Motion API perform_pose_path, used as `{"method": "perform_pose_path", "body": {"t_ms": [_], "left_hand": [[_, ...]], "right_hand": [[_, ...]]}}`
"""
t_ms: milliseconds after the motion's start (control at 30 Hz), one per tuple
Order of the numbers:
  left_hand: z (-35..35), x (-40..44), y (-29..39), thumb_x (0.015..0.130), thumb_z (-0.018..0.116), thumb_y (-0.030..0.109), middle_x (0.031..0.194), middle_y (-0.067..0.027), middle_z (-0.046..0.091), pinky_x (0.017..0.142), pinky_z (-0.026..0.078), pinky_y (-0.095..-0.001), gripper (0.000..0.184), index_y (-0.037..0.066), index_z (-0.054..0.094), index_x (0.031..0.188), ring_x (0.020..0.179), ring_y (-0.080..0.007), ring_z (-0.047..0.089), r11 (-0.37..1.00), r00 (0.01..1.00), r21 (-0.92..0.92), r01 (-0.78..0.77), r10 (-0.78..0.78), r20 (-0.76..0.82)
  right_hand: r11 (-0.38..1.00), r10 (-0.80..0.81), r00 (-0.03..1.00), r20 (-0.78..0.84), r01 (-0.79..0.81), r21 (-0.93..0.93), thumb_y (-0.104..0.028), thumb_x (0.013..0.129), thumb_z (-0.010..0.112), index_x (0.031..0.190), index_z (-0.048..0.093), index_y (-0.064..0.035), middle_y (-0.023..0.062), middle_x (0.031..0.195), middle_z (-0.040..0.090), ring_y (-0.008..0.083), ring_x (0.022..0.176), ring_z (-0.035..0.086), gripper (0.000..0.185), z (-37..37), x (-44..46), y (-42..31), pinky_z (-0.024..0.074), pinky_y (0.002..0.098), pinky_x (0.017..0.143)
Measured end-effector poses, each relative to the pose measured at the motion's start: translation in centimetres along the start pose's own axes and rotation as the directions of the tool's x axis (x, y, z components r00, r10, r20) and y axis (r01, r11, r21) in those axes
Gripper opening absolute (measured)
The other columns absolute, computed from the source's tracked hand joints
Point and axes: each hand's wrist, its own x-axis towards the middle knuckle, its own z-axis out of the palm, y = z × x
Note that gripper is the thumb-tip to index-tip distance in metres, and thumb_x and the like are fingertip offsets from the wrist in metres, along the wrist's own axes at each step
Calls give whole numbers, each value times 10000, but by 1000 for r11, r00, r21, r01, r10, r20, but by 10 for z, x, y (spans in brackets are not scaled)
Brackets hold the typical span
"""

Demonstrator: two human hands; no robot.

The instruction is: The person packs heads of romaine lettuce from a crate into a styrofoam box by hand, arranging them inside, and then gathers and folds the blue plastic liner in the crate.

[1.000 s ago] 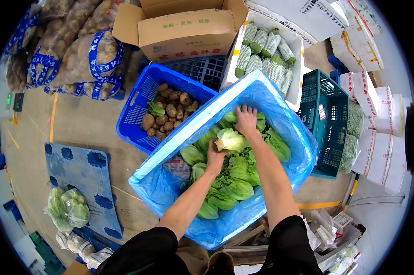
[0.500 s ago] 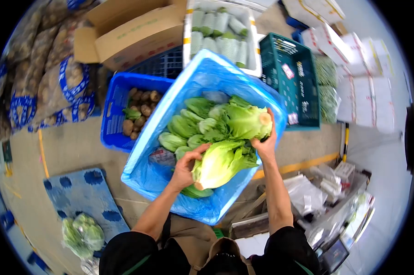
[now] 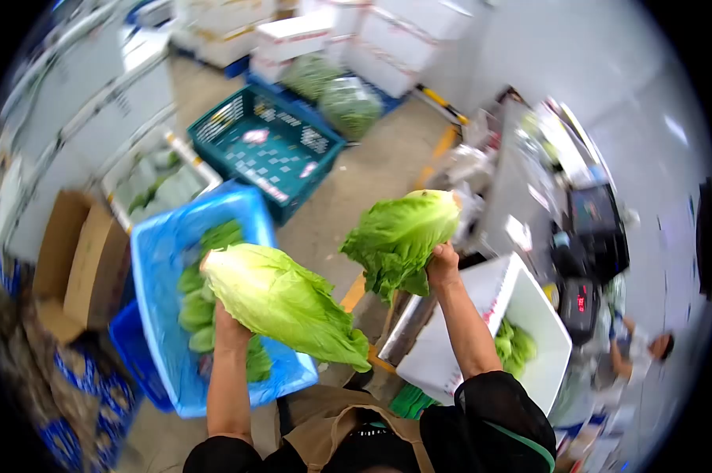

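My left hand [image 3: 231,331] is closed round a head of romaine lettuce [image 3: 285,296], its pale cut stem pointing up and left. That head is above the edge of a crate lined with blue plastic [image 3: 157,260], where more green heads [image 3: 197,303] lie. A second, darker green lettuce head [image 3: 403,232] is gripped by my right hand [image 3: 443,266], its stem end facing right. The right hand holds it in the air, apart from the crate. Some fingers of both hands are hidden by the leaves.
A white foam box [image 3: 547,355] with leafy greens [image 3: 515,345] stands to the right, near a scale with a red display [image 3: 581,303]. Beyond the lined crate are a dark green crate [image 3: 273,150] and a cardboard box [image 3: 96,260]. Another person [image 3: 636,355] is at far right.
The view has turned right, toward the foam box and scale. Both lettuce heads have been lifted from the lined crate; the right one is now well away from it.
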Motion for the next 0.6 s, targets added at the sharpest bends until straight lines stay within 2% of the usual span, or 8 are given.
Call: {"method": "perform_pose_path", "body": {"t_ms": [133,167,233,300,367,433,500,600], "left_hand": [[125,30,-50,800,699,41,1173,-116,610,897,512,-355,506,-22,499,1261,1024,-232,624,967,960,188,173,-208,186],[156,34,-69,800,692,17,1191,-112,603,906,502,-341,522,-24,486,1278,1046,-219,614,952,917,195,236,-285,280],[213,42,-117,834,672,54,1190,-91,605,923,481,-326,515,-18,474,1304,1066,-189,599,922,798,264,285,-380,468],[281,35,-166,857,650,72,1164,-87,615,868,502,-291,498,-13,473,1315,1025,-166,614,885,673,337,323,-465,575],[344,20,-220,871,631,76,1111,-68,628,708,513,-217,481,-12,476,1318,878,-107,629,795,532,448,409,-607,590],[394,3,-282,888,604,84,1043,-39,629,499,417,-153,454,-9,485,1316,662,-29,558,711,395,565,419,-703,591],[437,-17,-329,902,593,111,1067,-58,629,584,472,-190,451,-9,482,1322,722,-64,590,614,192,711,344,-787,587],[499,-76,-414,911,588,137,1105,-73,624,720,507,-259,441,-1,497,1320,835,-108,609,528,71,817,230,-847,527]], "right_hand": [[993,-107,988,-108,111,32,-316,594,759,1377,350,-21,126,1266,524,266,1145,530,932,-98,-101,-67,461,379,956],[990,-114,982,-148,125,63,-321,596,753,1375,350,-17,129,1269,524,265,1143,534,928,-122,-133,-81,462,374,955],[955,-136,971,-198,182,235,-373,660,704,1220,547,4,138,1112,636,271,1017,609,694,-180,-195,-96,490,397,923],[839,-176,886,-429,363,405,-378,722,669,1141,603,0,131,1054,660,264,973,625,568,-215,-251,-106,502,411,902],[767,-276,760,-589,543,342,-359,781,628,1113,610,-6,127,1060,658,256,963,626,485,-280,-301,-97,506,415,892],[747,-322,696,-642,603,279,-325,808,613,1088,619,-10,121,1053,659,249,964,626,421,-293,-353,-115,506,404,889],[764,-274,634,-723,600,237,-320,801,621,1080,620,-10,119,1045,659,241,966,625,417,-312,-393,-121,506,398,888],[851,-152,555,-818,494,177,-277,790,633,1114,596,-3,121,1058,649,231,967,625,426,-323,-447,-137,513,397,878]]}}
